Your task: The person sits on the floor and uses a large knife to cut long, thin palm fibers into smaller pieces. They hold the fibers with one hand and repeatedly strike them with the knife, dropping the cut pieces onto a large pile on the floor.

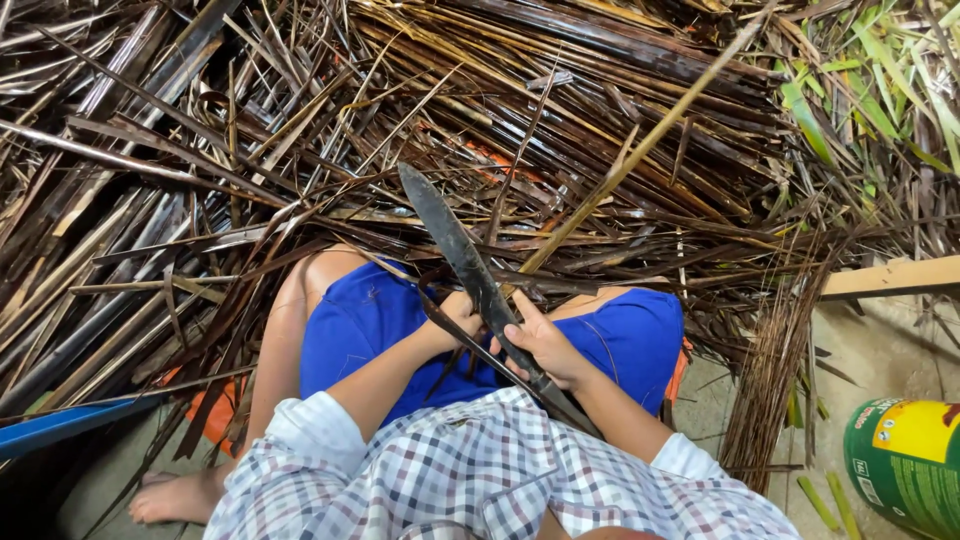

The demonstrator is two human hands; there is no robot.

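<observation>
Two hands are seen close together over the lap: the right hand (548, 345) is closed around the handle of a long dark knife (462, 255), while the left hand (458, 315) is closed on a thin strip (640, 150) laid against the blade. Only this one strip is being pared. Farther off, a large heap of dry leaf stalks (200, 180) is left unworked.
</observation>
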